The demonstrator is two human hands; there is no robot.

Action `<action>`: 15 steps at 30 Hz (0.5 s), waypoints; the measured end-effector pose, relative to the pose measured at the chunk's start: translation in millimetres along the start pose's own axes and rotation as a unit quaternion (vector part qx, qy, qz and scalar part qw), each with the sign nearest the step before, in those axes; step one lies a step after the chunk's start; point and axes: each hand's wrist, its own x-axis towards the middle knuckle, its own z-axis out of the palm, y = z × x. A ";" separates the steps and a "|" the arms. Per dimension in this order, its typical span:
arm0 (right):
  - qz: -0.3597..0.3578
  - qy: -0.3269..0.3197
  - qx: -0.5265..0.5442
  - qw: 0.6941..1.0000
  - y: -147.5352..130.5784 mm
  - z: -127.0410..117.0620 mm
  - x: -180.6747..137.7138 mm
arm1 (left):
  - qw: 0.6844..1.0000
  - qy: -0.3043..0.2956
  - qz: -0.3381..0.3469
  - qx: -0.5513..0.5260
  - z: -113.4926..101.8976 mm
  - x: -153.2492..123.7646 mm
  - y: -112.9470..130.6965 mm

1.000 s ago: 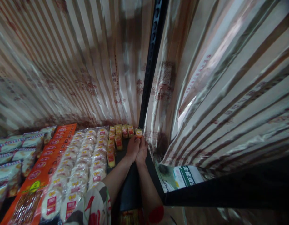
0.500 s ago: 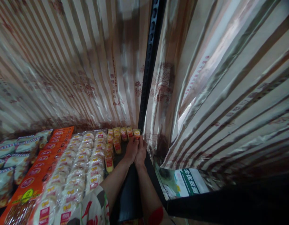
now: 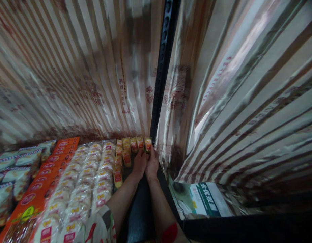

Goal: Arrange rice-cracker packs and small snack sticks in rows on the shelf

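Note:
My right hand (image 3: 152,163) reaches to the back right corner of the dark shelf, its fingers closed at a small yellow snack packet (image 3: 148,143) with a red-and-white label. Close beside it, my left hand (image 3: 140,164) has its fingers curled together, just below another yellow packet (image 3: 140,143). What those fingers hold, if anything, is hidden. More of these yellow packets stand along the back and down the left side, among them one at the front (image 3: 117,178) and one in the second row (image 3: 126,158).
Left of the packets lie rows of round cakes in clear wrap (image 3: 81,184), orange snack bags (image 3: 40,180) and white bags (image 3: 21,168). A black perforated post (image 3: 162,67) rises behind my hands. Striped plastic sheeting (image 3: 100,67) hangs around the shelf. A printed green-and-white package (image 3: 205,199) lies lower right.
My left hand has drawn slightly left and down from the packet in the corner. That packet now shows more fully above my right hand's fingers. The view has shifted slightly.

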 end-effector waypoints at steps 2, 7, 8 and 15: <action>-0.013 -0.002 0.001 1.000 0.5 0.7 1.5 | 1.000 -0.002 -0.008 -0.008 -0.4 -0.8 0.1; -0.014 -0.004 0.005 1.000 2.7 3.0 4.5 | 1.000 -0.007 0.002 0.003 -1.4 -4.4 1.8; -0.012 -0.006 0.007 1.000 3.0 3.3 4.6 | 1.000 -0.009 0.008 0.006 -1.6 -5.0 2.5; -0.009 -0.009 0.000 1.000 2.2 4.7 1.3 | 0.997 0.043 0.004 0.065 -3.6 -6.8 9.4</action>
